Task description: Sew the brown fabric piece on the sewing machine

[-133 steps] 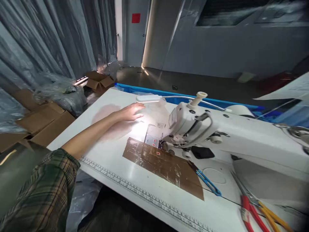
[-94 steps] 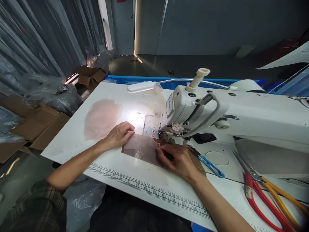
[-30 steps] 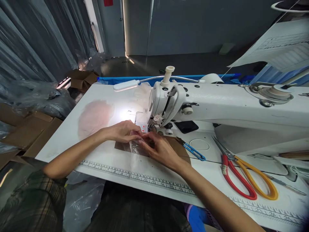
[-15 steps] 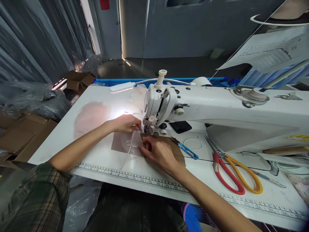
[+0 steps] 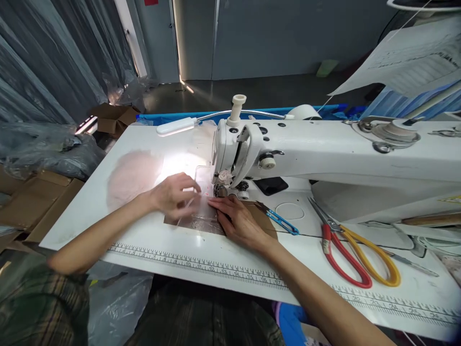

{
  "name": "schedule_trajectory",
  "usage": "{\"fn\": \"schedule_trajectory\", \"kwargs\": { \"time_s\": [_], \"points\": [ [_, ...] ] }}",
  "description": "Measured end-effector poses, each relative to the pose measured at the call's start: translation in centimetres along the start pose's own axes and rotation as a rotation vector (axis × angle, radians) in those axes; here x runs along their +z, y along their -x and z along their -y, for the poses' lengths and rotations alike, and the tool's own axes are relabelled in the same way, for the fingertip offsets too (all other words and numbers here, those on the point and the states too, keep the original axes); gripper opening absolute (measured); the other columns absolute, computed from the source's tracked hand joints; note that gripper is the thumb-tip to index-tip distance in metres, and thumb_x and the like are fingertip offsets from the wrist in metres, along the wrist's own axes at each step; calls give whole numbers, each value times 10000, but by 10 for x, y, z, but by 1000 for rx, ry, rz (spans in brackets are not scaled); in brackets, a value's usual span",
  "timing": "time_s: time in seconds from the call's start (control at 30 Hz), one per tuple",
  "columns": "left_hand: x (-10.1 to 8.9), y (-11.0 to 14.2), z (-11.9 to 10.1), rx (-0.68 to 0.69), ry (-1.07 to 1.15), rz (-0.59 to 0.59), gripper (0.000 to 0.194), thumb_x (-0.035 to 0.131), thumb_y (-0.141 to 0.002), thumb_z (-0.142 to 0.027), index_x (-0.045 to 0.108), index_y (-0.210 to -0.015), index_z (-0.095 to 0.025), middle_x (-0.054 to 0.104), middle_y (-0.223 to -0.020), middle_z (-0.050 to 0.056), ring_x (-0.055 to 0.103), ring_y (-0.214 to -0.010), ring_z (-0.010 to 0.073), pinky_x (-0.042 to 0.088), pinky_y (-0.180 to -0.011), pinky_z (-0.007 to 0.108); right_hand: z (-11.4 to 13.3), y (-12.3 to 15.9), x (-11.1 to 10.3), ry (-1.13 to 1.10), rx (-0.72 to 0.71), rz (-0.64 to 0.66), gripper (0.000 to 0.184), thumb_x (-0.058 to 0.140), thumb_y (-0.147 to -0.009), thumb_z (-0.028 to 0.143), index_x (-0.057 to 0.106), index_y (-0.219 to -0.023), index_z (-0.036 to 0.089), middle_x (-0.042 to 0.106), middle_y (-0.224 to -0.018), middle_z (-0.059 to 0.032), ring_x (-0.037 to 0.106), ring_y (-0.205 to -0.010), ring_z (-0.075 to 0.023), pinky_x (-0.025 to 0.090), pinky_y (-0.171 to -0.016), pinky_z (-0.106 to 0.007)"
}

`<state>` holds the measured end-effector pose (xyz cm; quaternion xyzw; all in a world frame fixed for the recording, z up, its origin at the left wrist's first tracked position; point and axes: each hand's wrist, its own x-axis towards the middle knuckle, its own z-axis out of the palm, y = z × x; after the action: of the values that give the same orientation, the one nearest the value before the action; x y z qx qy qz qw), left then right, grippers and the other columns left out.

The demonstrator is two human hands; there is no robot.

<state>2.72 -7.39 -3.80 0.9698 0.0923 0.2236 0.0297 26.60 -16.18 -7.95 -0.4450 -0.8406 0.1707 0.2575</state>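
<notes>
A white sewing machine [image 5: 230,144] has its needle end over a sheer, see-through piece of fabric [image 5: 206,185]. My right hand [image 5: 239,218] lies palm down on this fabric, fingers stretched out flat, their tips close beside the presser foot [image 5: 219,191]. Left of the foot, my left hand [image 5: 176,194] hovers above the fabric with bent fingers apart; its lower fingers are blurred. Beneath the hands is a brown patch [image 5: 257,214] on the table. Blue thread snips [image 5: 283,223] lie just right of my right hand.
Scissors with red and yellow handles [image 5: 355,254] lie at the right, beside a thin pointed tool [image 5: 414,265]. A round pale pink piece [image 5: 133,178] sits left on the white table [image 5: 90,211]. A lamp [image 5: 176,127] hangs behind. Cardboard boxes [image 5: 36,199] stand at the left.
My left hand has let go of the sheer fabric by the foot and moved left. The fabric, lifted before, now lies flatter. My right hand's fingers have straightened forward towards the foot.
</notes>
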Motion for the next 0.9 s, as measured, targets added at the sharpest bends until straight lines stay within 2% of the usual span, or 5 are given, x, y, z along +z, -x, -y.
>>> {"fn": "schedule_trajectory", "kwargs": {
  "time_s": [0.17,0.4,0.6,0.73,0.9],
  "points": [
    [10,19,-34,37,90,168,217,425,-954,-205,636,-912,-180,713,-952,99,640,-756,170,529,-712,307,-6,-3,0,-83,27,7,401,413,-881,133,662,-1190,188,665,-1261,-71,567,-1220,-236,423,-1081,-492],
    [34,4,-37,-15,39,-37,276,348,-987,-189,602,-892,-142,686,-753,79,635,-662,152,564,-634,274,-8,-9,-20,-306,185,97,343,464,-856,197,713,-1087,247,699,-1201,-26,628,-1144,-201,467,-1049,-422],
    [35,8,-38,54,88,-86,159,504,-899,-193,647,-906,-123,706,-854,91,667,-771,168,592,-681,288,-19,-6,-18,-412,390,-117,283,466,-840,249,741,-881,194,751,-950,-54,691,-929,-201,538,-884,-356],
    [36,10,-36,90,23,-95,134,544,-860,-153,675,-831,-153,726,-923,76,670,-789,166,586,-706,320,-16,-2,-17,-214,257,-69,303,472,-848,215,744,-981,212,731,-949,-43,674,-806,-177,539,-781,-329],
    [34,9,-34,104,-5,-138,108,565,-856,-140,668,-828,-153,732,-895,59,663,-751,160,561,-652,305,-19,2,-13,8,68,4,387,460,-890,188,688,-1193,263,647,-1171,-67,653,-908,-176,536,-797,-323]
  ]
}}
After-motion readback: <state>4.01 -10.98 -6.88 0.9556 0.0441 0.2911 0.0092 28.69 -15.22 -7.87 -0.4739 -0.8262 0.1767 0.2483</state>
